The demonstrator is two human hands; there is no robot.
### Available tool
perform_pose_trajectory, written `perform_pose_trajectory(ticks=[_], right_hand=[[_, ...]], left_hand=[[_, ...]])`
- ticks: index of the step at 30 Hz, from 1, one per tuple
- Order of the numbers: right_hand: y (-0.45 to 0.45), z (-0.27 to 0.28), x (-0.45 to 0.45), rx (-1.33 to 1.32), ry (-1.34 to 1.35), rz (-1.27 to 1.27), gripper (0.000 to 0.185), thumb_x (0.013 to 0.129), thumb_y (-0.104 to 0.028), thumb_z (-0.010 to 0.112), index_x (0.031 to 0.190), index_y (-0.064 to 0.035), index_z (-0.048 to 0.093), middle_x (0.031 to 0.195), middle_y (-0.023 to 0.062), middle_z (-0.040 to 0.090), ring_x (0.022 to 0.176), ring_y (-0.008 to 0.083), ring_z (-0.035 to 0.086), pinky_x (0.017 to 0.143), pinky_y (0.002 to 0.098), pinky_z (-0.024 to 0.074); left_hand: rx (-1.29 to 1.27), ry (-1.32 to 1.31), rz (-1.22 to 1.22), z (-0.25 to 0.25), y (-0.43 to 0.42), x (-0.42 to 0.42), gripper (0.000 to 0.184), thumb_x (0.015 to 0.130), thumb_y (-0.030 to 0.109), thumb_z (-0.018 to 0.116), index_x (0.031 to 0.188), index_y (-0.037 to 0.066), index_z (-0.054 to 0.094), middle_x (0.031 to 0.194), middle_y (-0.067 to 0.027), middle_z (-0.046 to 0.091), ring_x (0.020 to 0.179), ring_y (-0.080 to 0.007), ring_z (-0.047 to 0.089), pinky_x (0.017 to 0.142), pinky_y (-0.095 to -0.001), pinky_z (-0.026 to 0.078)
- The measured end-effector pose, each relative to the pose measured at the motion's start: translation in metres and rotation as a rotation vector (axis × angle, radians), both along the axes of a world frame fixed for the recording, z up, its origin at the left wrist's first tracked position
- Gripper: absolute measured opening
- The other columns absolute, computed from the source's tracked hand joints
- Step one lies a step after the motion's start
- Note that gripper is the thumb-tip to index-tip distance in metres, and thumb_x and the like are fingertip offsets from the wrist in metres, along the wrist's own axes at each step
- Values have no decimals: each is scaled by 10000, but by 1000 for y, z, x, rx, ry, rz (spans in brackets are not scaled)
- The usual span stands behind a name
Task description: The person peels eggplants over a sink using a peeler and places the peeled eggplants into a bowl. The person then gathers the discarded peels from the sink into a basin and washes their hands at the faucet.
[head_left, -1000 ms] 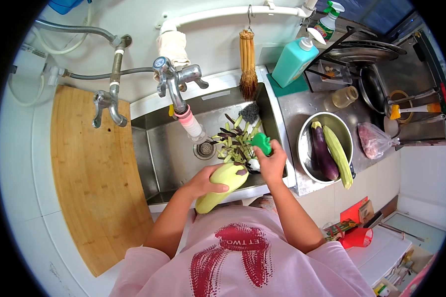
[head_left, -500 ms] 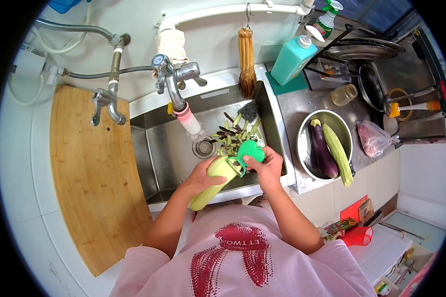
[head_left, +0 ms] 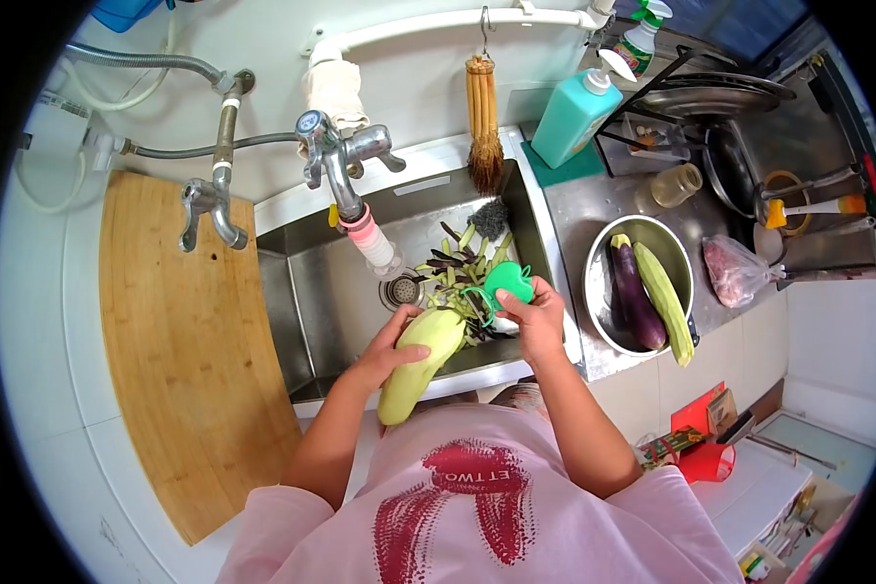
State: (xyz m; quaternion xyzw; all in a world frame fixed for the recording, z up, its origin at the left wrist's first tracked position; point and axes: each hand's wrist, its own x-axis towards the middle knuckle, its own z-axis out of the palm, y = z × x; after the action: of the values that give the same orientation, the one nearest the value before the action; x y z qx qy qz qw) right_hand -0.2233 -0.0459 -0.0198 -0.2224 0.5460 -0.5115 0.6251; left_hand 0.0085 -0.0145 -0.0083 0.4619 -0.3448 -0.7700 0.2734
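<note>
My left hand [head_left: 391, 352] is closed around a pale, skinned eggplant [head_left: 420, 362], which slants over the sink's front edge toward my shirt. In my right hand [head_left: 538, 319] is a green peeler [head_left: 509, 281], its looped head just right of the eggplant's upper end and apart from it. Dark and pale green peelings [head_left: 453, 268] lie heaped in the steel sink [head_left: 307, 292] beyond my hands. A steel bowl [head_left: 602, 326] to the right holds an unpeeled purple eggplant [head_left: 636, 297] and a peeled one [head_left: 664, 302].
A faucet [head_left: 346, 175] hangs over the sink. Left of it lies a wooden board [head_left: 190, 341]. A scrubbing brush [head_left: 484, 127] hangs at the back, with a steel-wool pad [head_left: 490, 219] below. On the right counter are a teal bottle [head_left: 576, 117], a jar [head_left: 676, 185] and bagged meat [head_left: 735, 271].
The peeler has come away from the eggplant, moving right and slightly up with my right hand. The eggplant has shifted slightly down and turned in my left hand.
</note>
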Motion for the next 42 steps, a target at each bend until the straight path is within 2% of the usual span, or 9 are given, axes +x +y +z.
perform_pose_trajectory(ticks=[5,9,12,15,18,27,30,34,42], right_hand=[[9,6,5,9,-357,12,171,768,1,681,896,-36,573,861,47,641,738,117,619,618,234,538],[13,9,20,-67,-330,41,171,769,3,678,898,-36,574,857,42,641,732,110,614,604,232,528],[12,12,21,-109,-266,68,164,768,9,675,889,-32,572,843,41,638,719,103,606,599,230,522],[10,12,20,-136,-133,95,165,762,14,676,887,-21,575,830,50,637,704,108,605,603,238,525],[10,9,21,-126,-31,80,162,752,15,680,878,-13,581,815,56,634,686,111,603,602,243,529],[4,-15,6,103,-23,-29,144,760,-5,680,871,-13,590,823,56,634,679,100,598,568,228,530],[4,2,6,83,-173,30,138,774,-15,671,890,-14,596,833,57,645,675,107,610,553,216,531],[-1,22,6,64,-376,174,128,756,-8,683,849,-12,595,811,56,640,670,109,615,551,204,521],[-3,12,10,37,-331,245,140,734,-25,708,822,-10,600,767,62,639,630,115,609,517,217,506]], left_hand=[[41,38,-23,-6,-3,3,479,785,270,613,1184,64,446,1067,-90,509,946,-168,510,824,-291,420],[216,199,0,-7,-8,-1,579,812,311,576,1298,70,373,1145,-123,521,1010,-232,558,848,-413,493],[220,232,51,-10,-9,-4,584,823,308,566,1317,76,357,1169,-129,517,1019,-235,557,872,-424,487],[158,91,53,-3,-5,-6,573,779,292,632,1259,74,406,1082,-81,532,949,-178,541,821,-305,449],[-84,-185,-119,3,-7,-5,642,712,264,702,1255,81,414,1085,-74,521,976,-178,513,866,-307,412],[-42,-24,-49,-8,0,5,690,628,197,743,1240,65,452,1099,-54,529,1039,-167,491,921,-303,376],[-264,-246,-159,3,-7,3,715,609,182,760,1246,68,458,1114,-55,534,1045,-165,495,927,-305,379],[-275,-215,-185,12,-12,2,741,584,177,780,1243,66,461,1123,-54,531,1039,-159,497,923,-309,386],[-246,-251,-260,20,-10,1,755,553,194,778,1219,-3,482,1028,-53,582,927,-133,546,851,-293,437]])
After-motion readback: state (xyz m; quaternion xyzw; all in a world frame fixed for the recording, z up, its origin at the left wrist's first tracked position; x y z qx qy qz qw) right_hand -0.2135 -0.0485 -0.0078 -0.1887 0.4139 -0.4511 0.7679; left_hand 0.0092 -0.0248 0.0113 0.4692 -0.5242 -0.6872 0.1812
